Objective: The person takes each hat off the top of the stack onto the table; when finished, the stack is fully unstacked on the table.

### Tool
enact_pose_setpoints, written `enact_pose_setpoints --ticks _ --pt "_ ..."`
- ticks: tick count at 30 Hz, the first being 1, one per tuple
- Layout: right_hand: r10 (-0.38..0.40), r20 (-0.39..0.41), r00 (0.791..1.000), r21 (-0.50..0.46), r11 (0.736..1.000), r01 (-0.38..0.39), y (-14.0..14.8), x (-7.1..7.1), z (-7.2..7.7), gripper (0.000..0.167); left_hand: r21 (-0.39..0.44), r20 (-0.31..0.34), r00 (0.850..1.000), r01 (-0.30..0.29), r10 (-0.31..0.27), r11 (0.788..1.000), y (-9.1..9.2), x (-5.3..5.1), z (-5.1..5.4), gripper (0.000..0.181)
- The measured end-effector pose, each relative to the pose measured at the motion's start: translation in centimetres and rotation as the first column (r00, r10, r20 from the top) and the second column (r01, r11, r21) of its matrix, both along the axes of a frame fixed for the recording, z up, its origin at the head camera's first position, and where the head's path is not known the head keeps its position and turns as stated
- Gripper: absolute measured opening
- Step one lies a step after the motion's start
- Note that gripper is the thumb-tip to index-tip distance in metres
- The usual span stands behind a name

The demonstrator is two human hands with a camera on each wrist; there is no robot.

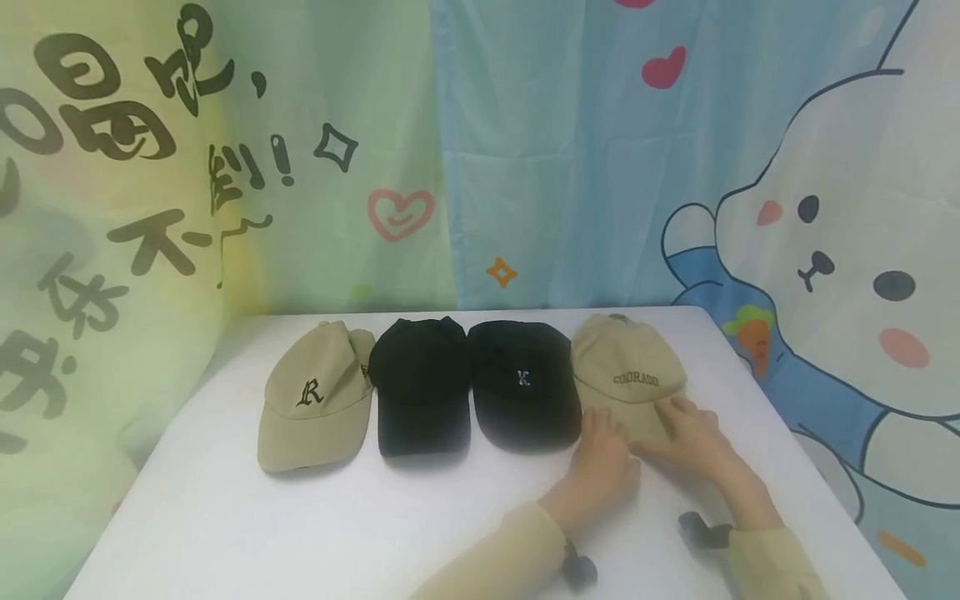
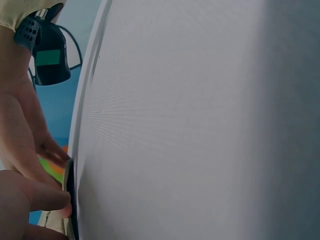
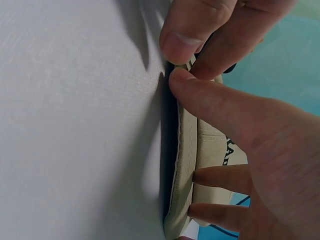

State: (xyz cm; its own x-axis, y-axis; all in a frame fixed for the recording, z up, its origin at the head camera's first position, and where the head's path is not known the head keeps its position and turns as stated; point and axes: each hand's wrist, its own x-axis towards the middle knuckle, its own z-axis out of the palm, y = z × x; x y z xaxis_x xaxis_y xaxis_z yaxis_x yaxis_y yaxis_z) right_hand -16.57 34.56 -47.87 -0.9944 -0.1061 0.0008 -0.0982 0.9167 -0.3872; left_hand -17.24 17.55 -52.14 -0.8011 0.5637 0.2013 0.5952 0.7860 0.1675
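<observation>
Four caps stand side by side on a white table. At the right end is a beige cap (image 1: 628,358) lettered COLORADO, its brim facing me. My left hand (image 1: 600,462) pinches the left front part of that brim, thumb by its edge. On the brim's right side, my right hand (image 1: 693,437) holds it with the thumb at the front edge and fingers spread over the top. In the right wrist view, the brim (image 3: 186,150) lies between thumb and fingers, close above the tabletop. The left wrist view shows only a sliver of brim (image 2: 73,200) beside both hands.
Left of the beige cap sit a black cap (image 1: 521,392) with a white K, a plain black cap (image 1: 422,383) and a beige cap (image 1: 315,400) with a dark R. Behind the white table (image 1: 300,542) hangs a printed curtain (image 1: 525,167). Cameras are strapped to both wrists.
</observation>
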Motion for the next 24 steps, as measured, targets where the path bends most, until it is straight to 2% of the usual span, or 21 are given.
enact_pose_setpoints --ticks 10,13,18,21,24 --pt "-0.009 0.006 1.000 -0.006 1.000 0.009 0.2 -0.6 -0.6 0.103 0.026 0.041 0.999 -0.021 0.020 0.999 -0.5 -0.2 1.1 0.037" --pt "-0.010 0.014 1.000 -0.007 1.000 0.010 0.2 -0.6 -0.7 0.104 0.035 0.050 0.999 -0.013 0.011 0.999 -0.5 -0.4 0.9 0.037" --pt "-0.014 0.012 1.000 -0.004 1.000 0.014 0.3 -0.7 -0.8 0.104 0.046 0.018 1.000 -0.001 0.000 0.999 -0.4 -0.6 0.4 0.035" --pt "-0.015 0.013 1.000 -0.005 1.000 0.015 0.2 -0.7 -0.7 0.103 0.060 0.027 1.000 -0.012 0.010 0.998 -0.5 -0.6 0.3 0.035" --pt "-0.005 0.003 1.000 -0.005 1.000 0.005 0.1 -0.8 -0.7 0.103 0.085 0.068 0.997 -0.034 0.028 0.996 -0.6 -0.5 0.4 0.037"
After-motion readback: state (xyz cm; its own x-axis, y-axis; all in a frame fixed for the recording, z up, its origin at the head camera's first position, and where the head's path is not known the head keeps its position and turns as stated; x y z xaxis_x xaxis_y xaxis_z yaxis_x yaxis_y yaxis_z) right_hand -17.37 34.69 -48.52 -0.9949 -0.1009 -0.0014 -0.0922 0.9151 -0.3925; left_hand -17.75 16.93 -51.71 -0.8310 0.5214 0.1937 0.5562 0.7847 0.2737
